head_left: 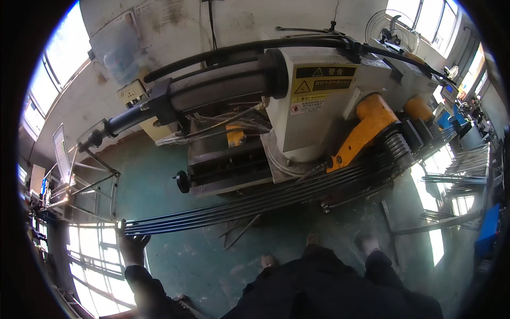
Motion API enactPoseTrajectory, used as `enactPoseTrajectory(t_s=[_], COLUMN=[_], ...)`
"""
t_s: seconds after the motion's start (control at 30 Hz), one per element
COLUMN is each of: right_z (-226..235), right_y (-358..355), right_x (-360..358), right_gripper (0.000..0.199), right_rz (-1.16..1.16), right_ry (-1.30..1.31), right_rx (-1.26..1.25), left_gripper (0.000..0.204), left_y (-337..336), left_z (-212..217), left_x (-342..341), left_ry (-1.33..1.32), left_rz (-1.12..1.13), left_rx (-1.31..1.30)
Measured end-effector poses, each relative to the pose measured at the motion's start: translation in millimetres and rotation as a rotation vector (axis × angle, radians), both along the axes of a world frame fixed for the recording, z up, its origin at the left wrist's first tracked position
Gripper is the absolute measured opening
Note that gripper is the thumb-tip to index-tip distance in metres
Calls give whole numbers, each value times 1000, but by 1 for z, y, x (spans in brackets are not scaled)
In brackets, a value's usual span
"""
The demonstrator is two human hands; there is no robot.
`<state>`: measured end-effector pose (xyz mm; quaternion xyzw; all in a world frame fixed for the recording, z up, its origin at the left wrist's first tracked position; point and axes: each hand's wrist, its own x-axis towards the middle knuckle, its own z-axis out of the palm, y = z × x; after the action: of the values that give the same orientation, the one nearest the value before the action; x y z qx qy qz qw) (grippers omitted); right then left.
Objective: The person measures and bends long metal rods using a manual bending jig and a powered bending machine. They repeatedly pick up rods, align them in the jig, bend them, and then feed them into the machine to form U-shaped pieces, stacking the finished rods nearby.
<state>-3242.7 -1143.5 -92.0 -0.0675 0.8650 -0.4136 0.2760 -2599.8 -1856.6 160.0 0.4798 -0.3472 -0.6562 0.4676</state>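
Several long dark metal tubes (212, 214) run side by side from the left across the front of a large grey machine (313, 127). My left hand (133, 247), gloved or darkened, is closed around their left ends. On the right, the tubes pass under the machine's orange arm (358, 139) and beside a coiled spring (397, 146). My right hand (367, 243) hangs low, in front of the machine and apart from the tubes. It is blurred, and its fingers cannot be made out.
A black hydraulic cylinder (218, 87) extends left from the machine. A metal-framed stand (98, 186) is at the left. More metal rods (462, 173) lie on a rack at the right, near a blue panel (489, 231). A wire-guarded fan (392, 32) stands behind. My feet are on green floor (207, 266).
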Motion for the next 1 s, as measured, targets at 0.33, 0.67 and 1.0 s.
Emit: enactPoseTrajectory(t_s=[0.33,0.67,1.0], right_z=[29,-55,8], right_y=[-66,9,-19], right_x=[-101,-291,-297], right_gripper=[31,32,36], right_rz=[69,184,496], right_ry=[-243,-137,82], right_rx=[157,331,332], left_gripper=[92,45,34], left_y=[94,290,298], left_z=[-109,-215,-210], left_x=[-76,-363,-396], left_ry=[151,-45,166], left_rz=[384,-152,-207], left_rx=[162,468,606])
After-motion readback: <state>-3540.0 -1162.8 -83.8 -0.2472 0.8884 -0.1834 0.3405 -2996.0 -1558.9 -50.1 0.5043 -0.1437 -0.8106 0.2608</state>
